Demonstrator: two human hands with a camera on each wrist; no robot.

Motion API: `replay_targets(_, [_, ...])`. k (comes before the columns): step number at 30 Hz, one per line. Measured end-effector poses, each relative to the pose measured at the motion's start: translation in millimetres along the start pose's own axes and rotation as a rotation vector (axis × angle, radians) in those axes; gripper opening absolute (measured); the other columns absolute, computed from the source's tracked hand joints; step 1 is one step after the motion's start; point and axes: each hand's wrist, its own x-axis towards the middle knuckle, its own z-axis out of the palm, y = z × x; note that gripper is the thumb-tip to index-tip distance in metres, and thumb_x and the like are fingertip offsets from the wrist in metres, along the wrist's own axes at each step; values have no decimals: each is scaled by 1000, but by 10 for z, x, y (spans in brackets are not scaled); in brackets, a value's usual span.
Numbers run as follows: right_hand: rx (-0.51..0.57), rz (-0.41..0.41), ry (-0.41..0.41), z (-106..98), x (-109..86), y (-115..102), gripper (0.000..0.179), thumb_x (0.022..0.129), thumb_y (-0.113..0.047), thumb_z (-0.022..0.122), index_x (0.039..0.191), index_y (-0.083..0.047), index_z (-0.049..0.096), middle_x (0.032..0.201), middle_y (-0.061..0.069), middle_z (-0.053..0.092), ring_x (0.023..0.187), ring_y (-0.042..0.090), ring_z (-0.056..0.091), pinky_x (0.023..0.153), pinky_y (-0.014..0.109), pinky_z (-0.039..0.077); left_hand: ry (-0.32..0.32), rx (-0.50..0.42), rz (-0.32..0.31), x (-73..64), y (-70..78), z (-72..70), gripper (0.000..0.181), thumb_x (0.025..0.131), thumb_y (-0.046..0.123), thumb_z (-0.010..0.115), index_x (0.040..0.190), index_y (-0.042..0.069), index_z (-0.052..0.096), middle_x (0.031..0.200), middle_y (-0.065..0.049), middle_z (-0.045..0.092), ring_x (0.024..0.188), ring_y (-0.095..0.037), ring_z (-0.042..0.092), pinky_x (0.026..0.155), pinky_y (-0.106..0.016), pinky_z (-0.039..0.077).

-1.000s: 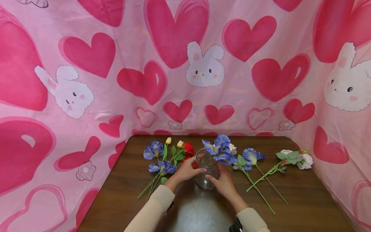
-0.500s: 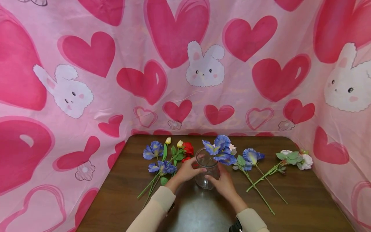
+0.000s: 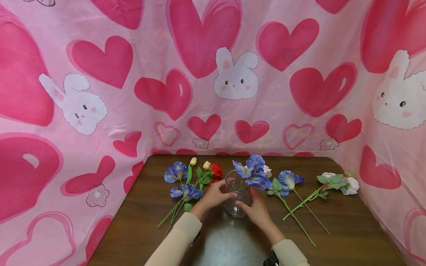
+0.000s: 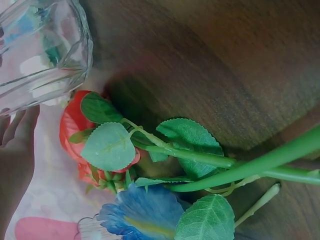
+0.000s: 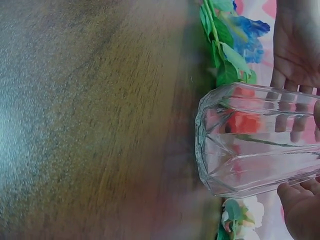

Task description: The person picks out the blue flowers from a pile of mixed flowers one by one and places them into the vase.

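Observation:
A clear glass vase [image 3: 235, 207] stands upright on the table, with a faceted base [image 5: 210, 145]. A blue iris [image 3: 254, 171] leans over its right rim, and a green stem [image 5: 265, 141] shows through the glass. My left hand [image 3: 215, 195] grips the vase from the left, thumb in front and fingers behind, near the rim. From the right, my right hand [image 3: 259, 210] holds it a little lower, its thumb pointing at the glass. Just left of the vase lie red flowers [image 3: 216, 171], their leaves [image 4: 107, 146] close to the left wrist camera.
Blue irises [image 3: 176, 172] and yellow tulip buds [image 3: 193, 161] lie on the brown table [image 3: 133, 221] to the left. At the right are another iris [image 3: 288, 181] and white flowers [image 3: 350, 185] with crossed stems. A pink heart-print cloth [image 3: 206, 103] hangs behind.

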Motion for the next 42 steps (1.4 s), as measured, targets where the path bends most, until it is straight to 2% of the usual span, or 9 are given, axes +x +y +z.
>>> replay_targets(5, [-32, -4, -25, -23, 12, -12, 73, 78, -21, 83, 137, 1, 46, 125, 22, 60, 114, 38, 57, 95, 54, 44, 9, 3, -3, -12, -7, 0, 52, 82, 32, 78, 130, 18, 63, 116, 0, 67, 99, -16, 63, 76, -28, 53])
replay_targets(7, [-49, 4, -46, -52, 19, -22, 73, 79, -23, 83, 137, 1, 47, 125, 21, 60, 115, 38, 57, 96, 54, 43, 4, -1, -11, -45, 109, -18, 51, 83, 28, 78, 130, 15, 62, 115, -4, 68, 97, -16, 63, 75, -29, 53])
replay_targets(12, [-102, 1, -132, -183, 61, -29, 74, 80, -26, 81, 139, 2, 46, 133, 23, 54, 123, 40, 49, 100, 56, 39, -4, 6, -25, -32, 122, 1, 50, 84, 25, 78, 130, 14, 62, 113, -4, 68, 95, -14, 64, 75, -30, 54])
replay_targets(14, [-123, -6, -155, -259, 75, -19, 72, 82, -25, 80, 139, 3, 47, 135, 23, 52, 124, 41, 48, 99, 57, 38, 1, 9, -15, 4, 13, 26, 50, 83, 28, 79, 129, 17, 63, 114, 0, 68, 96, -12, 63, 76, -29, 53])
replay_targets(16, [-141, -4, -158, -352, 82, -8, 67, 82, -24, 80, 136, 4, 50, 132, 24, 54, 122, 42, 50, 98, 58, 40, -2, -2, -8, 10, 15, 26, 50, 83, 29, 79, 129, 18, 63, 115, 0, 68, 98, -13, 63, 78, -29, 53])
replay_targets(20, [-173, 58, -137, -609, 80, 21, 53, 83, -24, 79, 121, 7, 58, 116, 27, 62, 106, 44, 59, 87, 56, 47, -3, -35, -1, 18, 12, 41, 51, 82, 27, 79, 129, 15, 63, 116, -3, 67, 98, -18, 64, 78, -29, 53])
replay_targets(27, [-289, 129, -88, -1147, 106, 61, 68, 89, -22, 72, 141, 8, 41, 132, 35, 49, 113, 49, 54, 89, 58, 46, 5, -53, -29, 8, 18, 37, 50, 82, 23, 80, 129, 16, 63, 116, -3, 67, 99, -16, 65, 78, -29, 53])
replay_targets(36, [-419, 272, -6, -1801, 11, 250, 68, 94, -33, 65, 134, 16, 41, 129, 40, 46, 115, 56, 46, 90, 64, 39, 2, -8, -24, 7, 22, 27, 53, 81, 29, 80, 129, 15, 64, 118, -1, 66, 101, -12, 63, 81, -28, 52])
replay_targets(42, [-499, 359, -31, -2111, -99, 487, 66, 93, -33, 64, 128, 19, 45, 124, 39, 50, 108, 57, 48, 84, 64, 40, -5, -17, -41, -3, 38, 35, 53, 81, 29, 80, 129, 17, 63, 120, 2, 66, 104, -13, 62, 84, -29, 52])
